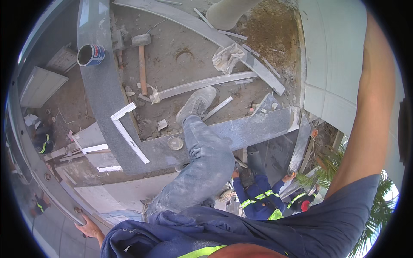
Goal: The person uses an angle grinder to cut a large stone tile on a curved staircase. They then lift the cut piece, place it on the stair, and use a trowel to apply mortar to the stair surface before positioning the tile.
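Note:
At the lower left my left hand (89,228) is closed around the edge of a long metal rail (51,189) with round bolt heads. My right arm (363,107) stretches up along the pale panelled wall (333,73) on the right; its hand is outside the picture. One of my legs, in dusty jeans (193,172), crosses a grey stone slab ledge, and the shoe (196,102) rests on the dusty ground beyond. A white L-shaped square (131,139) lies on the ledge's left corner. Near my knee sits a small round lid-like disc (175,142).
An open tin (91,55) stands on the left slab (101,90). A wooden-handled mallet (142,60), stone strips (204,86) and a crumpled bag (227,58) lie on the ground. Below the ledge, a person in a reflective-striped blue jacket (260,198) works, with others nearby. Palm fronds (335,172) hang at right.

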Tool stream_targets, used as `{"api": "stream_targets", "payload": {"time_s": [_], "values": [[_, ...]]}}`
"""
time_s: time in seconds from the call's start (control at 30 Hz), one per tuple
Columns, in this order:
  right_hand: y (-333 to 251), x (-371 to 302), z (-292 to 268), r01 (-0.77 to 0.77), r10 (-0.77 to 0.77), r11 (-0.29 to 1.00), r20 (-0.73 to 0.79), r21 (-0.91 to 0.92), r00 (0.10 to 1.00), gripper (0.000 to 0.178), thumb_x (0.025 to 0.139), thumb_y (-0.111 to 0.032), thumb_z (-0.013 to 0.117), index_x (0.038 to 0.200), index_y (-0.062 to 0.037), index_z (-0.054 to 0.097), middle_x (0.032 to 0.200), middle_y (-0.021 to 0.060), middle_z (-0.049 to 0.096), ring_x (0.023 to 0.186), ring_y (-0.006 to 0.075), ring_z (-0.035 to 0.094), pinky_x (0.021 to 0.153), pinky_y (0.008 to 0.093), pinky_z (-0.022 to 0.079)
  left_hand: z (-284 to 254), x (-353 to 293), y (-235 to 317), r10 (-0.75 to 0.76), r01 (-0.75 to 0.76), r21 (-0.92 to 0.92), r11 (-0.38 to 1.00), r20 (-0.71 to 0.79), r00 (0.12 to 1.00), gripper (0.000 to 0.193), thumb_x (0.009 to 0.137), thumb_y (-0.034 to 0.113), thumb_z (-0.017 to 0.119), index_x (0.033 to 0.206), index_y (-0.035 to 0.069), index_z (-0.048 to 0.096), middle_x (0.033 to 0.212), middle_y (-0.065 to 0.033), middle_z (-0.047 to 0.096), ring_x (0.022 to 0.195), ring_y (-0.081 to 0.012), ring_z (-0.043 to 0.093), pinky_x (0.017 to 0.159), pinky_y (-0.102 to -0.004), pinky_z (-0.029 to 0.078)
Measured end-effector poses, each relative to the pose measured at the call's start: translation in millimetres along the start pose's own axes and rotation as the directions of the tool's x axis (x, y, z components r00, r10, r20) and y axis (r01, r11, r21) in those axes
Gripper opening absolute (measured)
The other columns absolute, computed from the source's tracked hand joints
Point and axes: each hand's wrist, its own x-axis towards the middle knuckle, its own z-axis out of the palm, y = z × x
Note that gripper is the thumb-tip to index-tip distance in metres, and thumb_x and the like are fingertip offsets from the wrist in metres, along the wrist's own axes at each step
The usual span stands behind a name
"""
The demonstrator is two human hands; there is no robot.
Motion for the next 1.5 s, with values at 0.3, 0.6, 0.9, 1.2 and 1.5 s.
{"api": "stream_targets", "payload": {"time_s": [0.3,0.6,0.9,1.2,1.5], "values": [[-70,41,-9,-0.334,0.299,0.764,0.157,0.552,0.941,0.041,0.095,-0.010,0.076,0.130,0.0020,0.061,0.097,0.0102,0.072,0.077,0.0221,0.074,0.071,0.0360,0.061,-117,3,138,-0.124,-0.011,0.204,0.979,0.635,0.763,0.084,0.099,0.055,0.075,0.154,-0.006,0.057,0.149,-0.0274,0.067,0.132,-0.0419,0.070,0.114,-0.0527,0.055],[-134,118,-59,-0.307,0.329,0.384,0.181,0.871,0.927,0.050,0.094,-0.008,0.076,0.140,0.0033,0.060,0.104,0.0109,0.073,0.082,0.0229,0.075,0.078,0.0362,0.062,-297,-145,608,0.947,-0.596,-0.753,0.280,0.319,0.042,0.075,0.099,0.032,0.078,0.159,-0.001,0.048,0.151,-0.0322,0.065,0.128,-0.0446,0.073,0.110,-0.0487,0.057],[-47,-43,-157,-0.563,0.528,0.643,0.232,0.520,0.817,0.043,0.099,-0.037,0.080,0.114,0.0013,0.070,0.080,0.0139,0.078,0.064,0.0259,0.077,0.069,0.0404,0.062,-639,-209,918,0.998,-0.209,-0.976,0.056,0.050,0.036,0.096,0.101,0.036,0.082,0.172,0.001,0.028,0.156,-0.0242,0.059,0.137,-0.0352,0.065,0.102,-0.0442,0.063],[184,-238,-215,-0.879,0.833,0.476,0.322,-0.006,0.449,0.080,0.109,-0.063,0.058,0.144,0.0086,0.064,0.129,0.0393,0.072,0.128,0.0555,0.067,0.109,0.0565,0.053,-558,-298,924,0.911,-0.224,-0.888,0.401,0.361,0.201,0.083,0.103,0.038,0.076,0.166,-0.005,0.043,0.158,-0.0278,0.058,0.142,-0.0359,0.063,0.103,-0.0450,0.061],[305,-191,-198,-0.761,0.808,0.578,0.338,-0.293,0.483,0.063,0.109,-0.054,0.058,0.140,0.0013,0.063,0.121,0.0371,0.075,0.117,0.0559,0.072,0.103,0.0616,0.055,-396,-453,1092,0.846,-0.447,-0.827,0.342,0.478,-0.237,0.056,0.102,0.039,0.075,0.139,-0.003,0.073,0.128,-0.0222,0.079,0.118,-0.0346,0.077,0.098,-0.0459,0.061]]}}
